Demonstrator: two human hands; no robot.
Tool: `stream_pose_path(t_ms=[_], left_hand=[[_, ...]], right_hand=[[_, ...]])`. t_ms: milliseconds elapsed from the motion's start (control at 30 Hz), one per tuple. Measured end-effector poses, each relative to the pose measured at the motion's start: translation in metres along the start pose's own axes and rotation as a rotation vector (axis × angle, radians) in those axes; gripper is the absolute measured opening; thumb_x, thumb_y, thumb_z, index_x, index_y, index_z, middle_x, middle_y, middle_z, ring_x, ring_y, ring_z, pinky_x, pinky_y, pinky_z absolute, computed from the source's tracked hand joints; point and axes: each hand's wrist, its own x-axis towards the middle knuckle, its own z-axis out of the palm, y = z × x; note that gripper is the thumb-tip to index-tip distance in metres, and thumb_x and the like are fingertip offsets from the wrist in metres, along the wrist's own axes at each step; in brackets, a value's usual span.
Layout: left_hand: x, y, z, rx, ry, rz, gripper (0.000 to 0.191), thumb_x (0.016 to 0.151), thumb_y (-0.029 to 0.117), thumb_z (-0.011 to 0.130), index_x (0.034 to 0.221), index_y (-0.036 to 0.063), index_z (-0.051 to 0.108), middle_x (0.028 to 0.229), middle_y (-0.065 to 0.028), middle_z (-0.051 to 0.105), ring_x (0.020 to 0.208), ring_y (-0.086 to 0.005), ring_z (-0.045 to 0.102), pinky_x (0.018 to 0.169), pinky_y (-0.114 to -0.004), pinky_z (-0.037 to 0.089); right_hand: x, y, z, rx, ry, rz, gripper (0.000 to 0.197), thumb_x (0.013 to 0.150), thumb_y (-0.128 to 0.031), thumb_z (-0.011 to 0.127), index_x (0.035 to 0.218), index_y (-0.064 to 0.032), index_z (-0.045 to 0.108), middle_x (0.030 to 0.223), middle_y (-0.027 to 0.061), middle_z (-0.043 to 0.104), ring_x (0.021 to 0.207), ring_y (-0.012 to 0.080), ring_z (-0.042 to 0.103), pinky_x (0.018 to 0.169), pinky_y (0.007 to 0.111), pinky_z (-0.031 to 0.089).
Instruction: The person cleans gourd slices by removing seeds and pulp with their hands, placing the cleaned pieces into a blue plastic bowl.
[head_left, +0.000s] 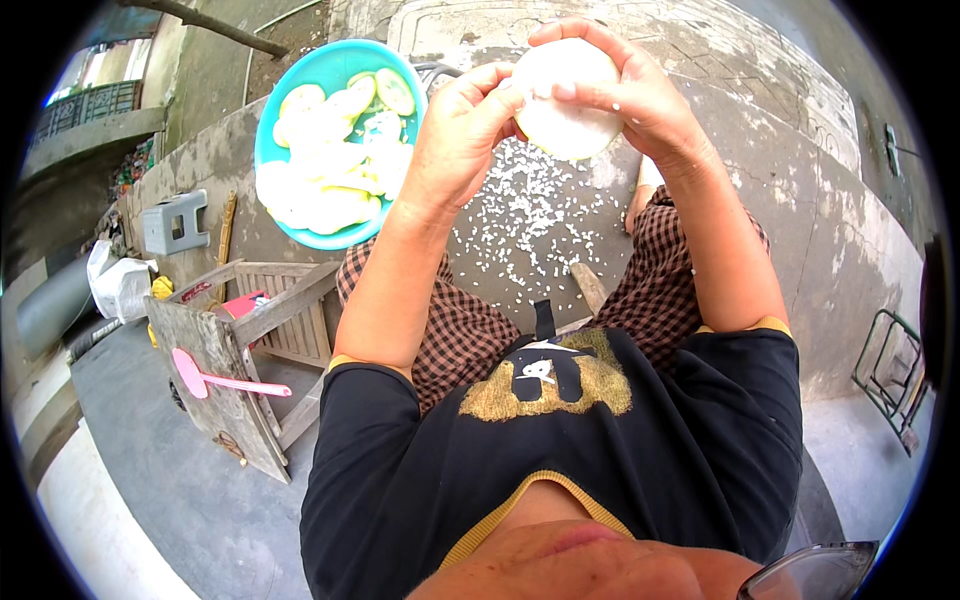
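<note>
A large, pale round slice of gourd (574, 131) with a thin green edge is held up between both hands. My left hand (465, 131) grips its left side, thumb on the face. My right hand (637, 97) wraps the right and top edge, with a fingertip pressed on the middle of the face. Many white seeds (525, 214) lie scattered on the concrete ground below, between the knees. A turquoise plastic basin (264, 135) at the left holds more slices (341, 169), overexposed in places, with some seeds among them.
A weathered wooden table or stool (217, 390) with a pink fly swatter (240, 384) on it stands at the left. Behind it are a grey plastic stool (176, 223) and a white bag (120, 281). A green metal frame (892, 375) stands at the right.
</note>
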Motion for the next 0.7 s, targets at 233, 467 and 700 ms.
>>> stream_pose_path(t_ms=[233, 467, 700], left_hand=[[0.001, 0.001, -0.004, 0.009, -0.076, -0.027, 0.023, 0.083, 0.007, 0.055, 0.103, -0.0046, 0.055, 0.089, -0.0050, 0.059, 0.077, -0.0095, 0.056, 0.070, -0.022, 0.046], [0.003, -0.005, -0.004, 0.030, -0.041, -0.021, 0.020, 0.081, 0.004, 0.057, 0.099, -0.0045, 0.057, 0.089, -0.0049, 0.060, 0.078, -0.0090, 0.056, 0.071, -0.022, 0.046], [0.003, -0.006, 0.006, -0.036, 0.079, -0.015, 0.022, 0.088, 0.016, 0.056, 0.098, -0.0046, 0.058, 0.086, -0.0051, 0.061, 0.075, -0.0088, 0.057, 0.065, -0.022, 0.048]], right_hand=[[0.000, 0.000, -0.003, 0.031, -0.028, 0.036, 0.038, 0.076, -0.018, 0.063, 0.111, -0.0043, 0.054, 0.097, 0.0052, 0.058, 0.088, 0.0130, 0.059, 0.073, 0.024, 0.051], [0.000, 0.002, 0.001, 0.097, -0.027, 0.053, 0.036, 0.078, -0.015, 0.061, 0.111, -0.0032, 0.054, 0.095, 0.0048, 0.059, 0.085, 0.0112, 0.059, 0.072, 0.022, 0.050], [-0.002, 0.000, 0.003, -0.001, -0.014, 0.050, 0.036, 0.077, -0.020, 0.067, 0.108, -0.0048, 0.055, 0.096, 0.0036, 0.059, 0.087, 0.0109, 0.058, 0.074, 0.023, 0.049]])
